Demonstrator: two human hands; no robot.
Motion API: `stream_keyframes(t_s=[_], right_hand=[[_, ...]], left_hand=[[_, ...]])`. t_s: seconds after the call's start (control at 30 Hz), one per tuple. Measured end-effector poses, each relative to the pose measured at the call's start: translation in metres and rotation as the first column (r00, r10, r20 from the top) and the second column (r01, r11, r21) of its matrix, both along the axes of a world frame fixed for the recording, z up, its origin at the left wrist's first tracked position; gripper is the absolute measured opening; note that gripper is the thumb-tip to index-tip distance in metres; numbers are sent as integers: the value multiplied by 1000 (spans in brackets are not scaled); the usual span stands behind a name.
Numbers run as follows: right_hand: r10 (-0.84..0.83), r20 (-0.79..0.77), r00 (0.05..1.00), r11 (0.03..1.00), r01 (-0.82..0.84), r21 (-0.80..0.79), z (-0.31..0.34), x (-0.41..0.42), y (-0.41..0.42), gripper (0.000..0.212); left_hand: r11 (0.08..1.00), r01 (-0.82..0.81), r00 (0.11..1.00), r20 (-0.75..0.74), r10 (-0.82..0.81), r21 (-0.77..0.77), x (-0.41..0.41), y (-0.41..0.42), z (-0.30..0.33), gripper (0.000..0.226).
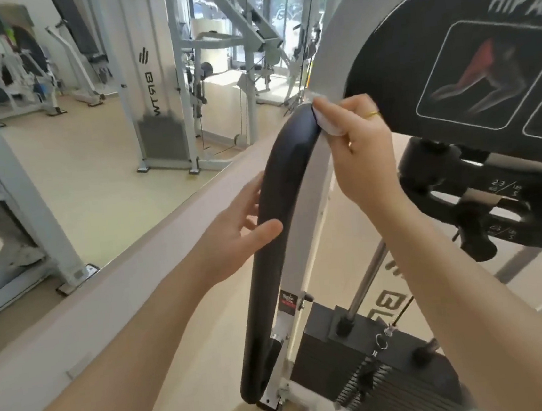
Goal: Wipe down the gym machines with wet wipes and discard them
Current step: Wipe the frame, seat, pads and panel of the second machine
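A curved black cover (pixel 273 211) runs up the grey frame (pixel 314 180) of a hip machine. My right hand (pixel 360 149) pinches a crumpled white wet wipe (pixel 327 122) and presses it against the frame at the top end of the black cover. My left hand (pixel 242 228) rests on the cover's middle, thumb laid across its front, fingers reaching behind it. A gold ring shows on the right hand.
The machine's black placard (pixel 468 60) reads "HIP AB" at upper right. A black weight stack (pixel 379 361) with its selector rod sits below. A wall mirror (pixel 85 107) on the left reflects other grey gym machines; a beige ledge (pixel 137 279) runs under it.
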State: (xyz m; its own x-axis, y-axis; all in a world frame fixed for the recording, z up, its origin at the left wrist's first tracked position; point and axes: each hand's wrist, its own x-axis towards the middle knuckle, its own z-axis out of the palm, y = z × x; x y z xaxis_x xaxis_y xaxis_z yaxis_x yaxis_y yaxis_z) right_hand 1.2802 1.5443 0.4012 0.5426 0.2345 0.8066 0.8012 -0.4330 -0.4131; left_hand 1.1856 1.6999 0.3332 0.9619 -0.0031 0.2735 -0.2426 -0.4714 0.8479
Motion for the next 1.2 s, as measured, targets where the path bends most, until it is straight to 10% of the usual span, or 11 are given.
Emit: stream_keyframes(t_s=[0.3,0.53,0.83,1.07,1.2], right_hand=[[154,240,958,958,-85,-274,-2,-25,12,27],[98,-30,995,953,-103,-286,19,-4,2,29],[450,253,856,572,-59,-818,21,-28,18,22],[217,225,950,788,-34,-614,30,-24,30,30],[404,366,838,625,40,-780,-6,-48,27,2]], left_hand=[[962,135,973,217,-82,-239,7,-2,25,53],[971,127,975,208,-84,-202,9,2,20,55],[937,161,976,188,-106,-310,3,3,8,45],[999,30,999,18,-31,37,-8,11,-8,37],[998,17,998,54,-20,66,-11,12,-19,32]])
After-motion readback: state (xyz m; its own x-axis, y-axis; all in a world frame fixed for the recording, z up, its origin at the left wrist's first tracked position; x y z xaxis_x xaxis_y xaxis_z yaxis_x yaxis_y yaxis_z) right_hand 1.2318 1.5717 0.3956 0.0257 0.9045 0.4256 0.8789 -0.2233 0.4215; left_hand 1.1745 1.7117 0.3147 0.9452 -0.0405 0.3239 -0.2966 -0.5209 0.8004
